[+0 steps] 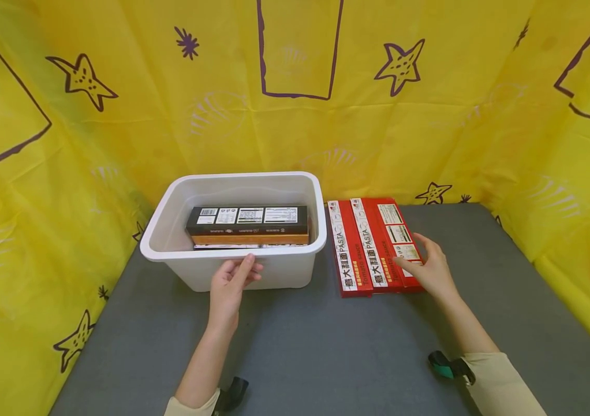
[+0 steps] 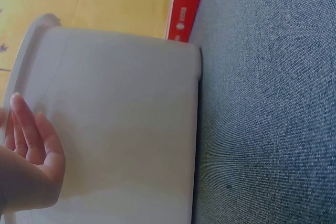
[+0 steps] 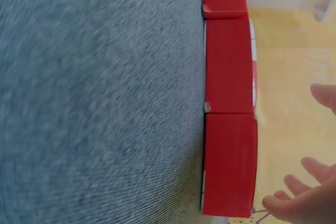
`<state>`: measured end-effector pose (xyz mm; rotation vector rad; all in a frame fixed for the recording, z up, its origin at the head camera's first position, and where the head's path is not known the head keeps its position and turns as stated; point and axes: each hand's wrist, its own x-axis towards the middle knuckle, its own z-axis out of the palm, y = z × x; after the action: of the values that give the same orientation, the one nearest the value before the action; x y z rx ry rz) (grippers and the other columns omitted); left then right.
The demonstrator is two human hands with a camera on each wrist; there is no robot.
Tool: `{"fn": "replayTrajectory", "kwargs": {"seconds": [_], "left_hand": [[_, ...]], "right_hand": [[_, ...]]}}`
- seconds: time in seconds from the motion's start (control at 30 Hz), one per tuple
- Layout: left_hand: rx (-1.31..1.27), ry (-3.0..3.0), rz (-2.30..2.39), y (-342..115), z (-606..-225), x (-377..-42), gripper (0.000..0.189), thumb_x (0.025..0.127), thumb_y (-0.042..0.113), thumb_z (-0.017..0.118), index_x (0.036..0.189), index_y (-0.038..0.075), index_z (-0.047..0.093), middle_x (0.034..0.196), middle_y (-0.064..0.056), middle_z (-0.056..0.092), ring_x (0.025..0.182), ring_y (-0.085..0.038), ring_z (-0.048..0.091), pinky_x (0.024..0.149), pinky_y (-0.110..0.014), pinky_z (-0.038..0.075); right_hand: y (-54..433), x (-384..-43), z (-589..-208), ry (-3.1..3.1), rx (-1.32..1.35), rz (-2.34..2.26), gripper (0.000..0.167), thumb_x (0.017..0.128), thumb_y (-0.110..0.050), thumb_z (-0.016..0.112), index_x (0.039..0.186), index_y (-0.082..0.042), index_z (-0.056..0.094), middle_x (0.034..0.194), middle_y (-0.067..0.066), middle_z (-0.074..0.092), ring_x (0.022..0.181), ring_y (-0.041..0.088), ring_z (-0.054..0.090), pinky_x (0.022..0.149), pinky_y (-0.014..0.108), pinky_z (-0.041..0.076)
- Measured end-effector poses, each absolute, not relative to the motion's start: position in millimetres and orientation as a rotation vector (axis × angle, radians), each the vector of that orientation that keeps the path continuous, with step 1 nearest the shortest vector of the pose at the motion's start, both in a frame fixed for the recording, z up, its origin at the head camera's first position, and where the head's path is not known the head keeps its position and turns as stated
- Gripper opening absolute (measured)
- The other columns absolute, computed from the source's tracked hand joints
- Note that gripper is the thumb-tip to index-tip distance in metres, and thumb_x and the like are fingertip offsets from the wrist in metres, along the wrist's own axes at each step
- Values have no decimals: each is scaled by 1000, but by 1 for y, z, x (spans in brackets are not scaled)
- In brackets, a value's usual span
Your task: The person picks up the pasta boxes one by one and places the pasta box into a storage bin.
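Note:
My left hand (image 1: 232, 286) is at the front rim of a white plastic bin (image 1: 232, 271); its thumb lies over the lip and its fingers sit below it against the outer wall. Inside the bin lie a black box (image 1: 247, 217) with label panels and an orange-sided box (image 1: 250, 238) in front of it. To the right, my right hand (image 1: 430, 268) spreads thumb and fingers over the rightmost red pasta box (image 1: 399, 242). Beside that box lie two more red pasta boxes, a middle one (image 1: 370, 242) and a left one (image 1: 347, 248). All three ends show in the right wrist view.
A grey cloth-covered table (image 1: 295, 358) lies under everything. Yellow patterned cloth (image 1: 295, 133) hangs close behind the bin and boxes and along both sides. The left red box stands close to the bin's right wall.

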<state>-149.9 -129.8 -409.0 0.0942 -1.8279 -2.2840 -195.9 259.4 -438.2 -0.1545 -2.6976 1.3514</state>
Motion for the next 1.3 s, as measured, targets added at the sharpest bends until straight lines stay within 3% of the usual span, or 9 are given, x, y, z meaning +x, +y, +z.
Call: {"fn": "replayTrajectory", "kwargs": {"seconds": [0.23, 0.47, 0.93, 1.3], "left_hand": [[82, -1832, -2289, -130, -410, -151, 19, 96, 17, 63, 99, -2, 62, 76, -1, 70, 66, -16, 64, 75, -28, 55], [86, -1843, -2288, -131, -411, -152, 21, 96, 19, 64, 100, -1, 61, 77, -2, 70, 67, -18, 64, 76, -29, 55], [94, -1871, -2319, -131, -411, -152, 24, 97, 22, 62, 103, -2, 59, 78, -1, 70, 67, -14, 64, 78, -28, 55], [89, -1881, -2309, -132, -413, -152, 26, 97, 23, 62, 105, -2, 59, 79, -1, 70, 67, -13, 64, 78, -29, 55]], "right_hand": [[268, -198, -448, -2806, -127, 1292, 97, 83, -35, 76, 151, 3, 19, 150, 32, 22, 134, 49, 21, 103, 66, 25], [272, -198, -453, -2851, -98, 1338, 101, 82, -34, 76, 150, 7, 13, 149, 34, 20, 133, 47, 23, 105, 64, 25], [280, -193, -462, -2829, 116, 1366, 93, 81, -23, 75, 144, 16, 19, 135, 35, 36, 118, 45, 38, 97, 59, 35], [281, -191, -464, -2889, 38, 1398, 93, 84, -26, 73, 146, 13, 15, 140, 35, 29, 124, 46, 32, 102, 60, 29]]}}
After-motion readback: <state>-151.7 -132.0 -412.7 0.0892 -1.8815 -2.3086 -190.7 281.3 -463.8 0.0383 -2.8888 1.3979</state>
